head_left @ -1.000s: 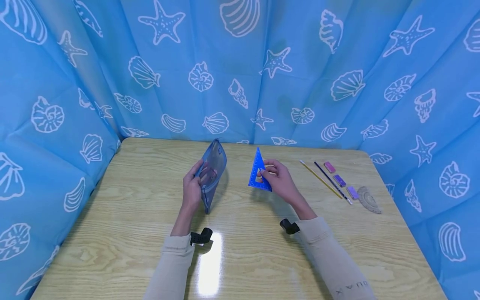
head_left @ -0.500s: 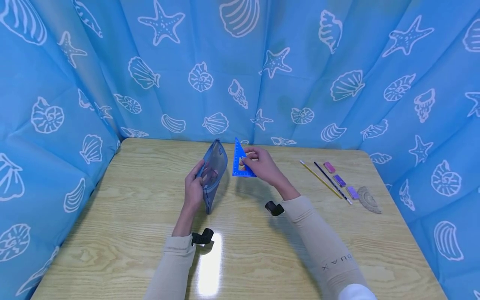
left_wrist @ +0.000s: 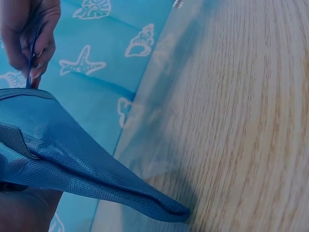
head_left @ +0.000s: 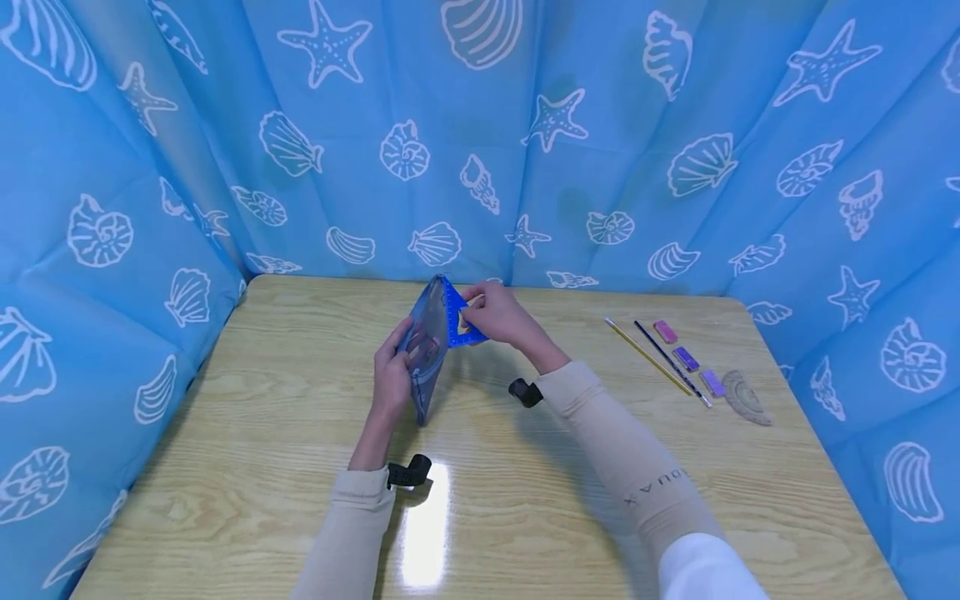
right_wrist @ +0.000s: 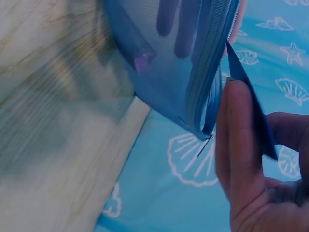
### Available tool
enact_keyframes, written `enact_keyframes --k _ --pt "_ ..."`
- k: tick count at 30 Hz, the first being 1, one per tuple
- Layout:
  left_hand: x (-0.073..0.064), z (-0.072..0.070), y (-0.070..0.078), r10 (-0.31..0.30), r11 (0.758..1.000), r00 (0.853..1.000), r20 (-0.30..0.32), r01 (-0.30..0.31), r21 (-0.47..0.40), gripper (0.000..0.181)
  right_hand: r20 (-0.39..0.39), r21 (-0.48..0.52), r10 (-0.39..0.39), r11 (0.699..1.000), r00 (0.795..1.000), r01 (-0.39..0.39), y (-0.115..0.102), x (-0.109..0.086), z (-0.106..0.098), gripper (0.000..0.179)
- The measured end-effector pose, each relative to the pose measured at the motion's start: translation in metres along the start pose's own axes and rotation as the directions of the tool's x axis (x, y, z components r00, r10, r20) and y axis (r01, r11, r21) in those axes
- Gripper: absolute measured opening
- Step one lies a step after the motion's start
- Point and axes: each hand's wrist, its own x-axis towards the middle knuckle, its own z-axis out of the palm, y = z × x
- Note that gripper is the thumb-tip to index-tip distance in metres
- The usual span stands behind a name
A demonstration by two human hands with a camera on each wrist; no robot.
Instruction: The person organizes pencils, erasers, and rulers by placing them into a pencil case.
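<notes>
My left hand (head_left: 392,375) grips a blue-grey mesh zipper pouch (head_left: 424,392) by its side, tilted up with its zipped mouth open towards the right. Through the mesh in the right wrist view, fingers and a small pinkish object (right_wrist: 144,62) show. A blue triangular set square (head_left: 453,323) is pinched between thumb and fingers of my right hand (head_left: 502,315). Its long edge stands right at the pouch's mouth. Seen from the right wrist, the set square (right_wrist: 258,111) is nearly edge-on, its tip beside the zipper. The pouch's lower corner (left_wrist: 169,208) points down close over the table.
On the right of the wooden table (head_left: 262,375) lie a yellow pencil (head_left: 647,356), a dark pencil (head_left: 671,360), a pink eraser (head_left: 664,332), two purple erasers (head_left: 686,359) and a clear protractor (head_left: 745,400). A blue shell-patterned curtain (head_left: 555,183) surrounds the table's back and sides.
My right hand has carried the set square leftwards and slightly away from me, from a gap beside the pouch to its mouth. The left hand and pouch have barely moved.
</notes>
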Motion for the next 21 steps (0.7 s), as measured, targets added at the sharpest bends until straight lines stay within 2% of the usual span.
enact_keyframes --k 9,17,21 --pt "0.001 0.002 0.002 0.02 0.999 1.0 -0.009 -0.021 -0.027 0.066 0.012 -0.064 0.053 0.997 0.999 -0.052 -0.021 0.004 0.007 0.032" --pt "0.002 0.008 0.001 0.014 1.0 1.0 -0.028 -0.013 0.018 0.069 -0.004 -0.134 0.05 0.99 0.999 -0.05 -0.031 0.007 0.009 0.042" --pt "0.001 0.008 0.0 0.03 0.999 0.999 -0.036 -0.029 0.027 0.068 -0.024 -0.19 0.056 0.98 0.998 -0.06 -0.037 0.011 0.013 0.017"
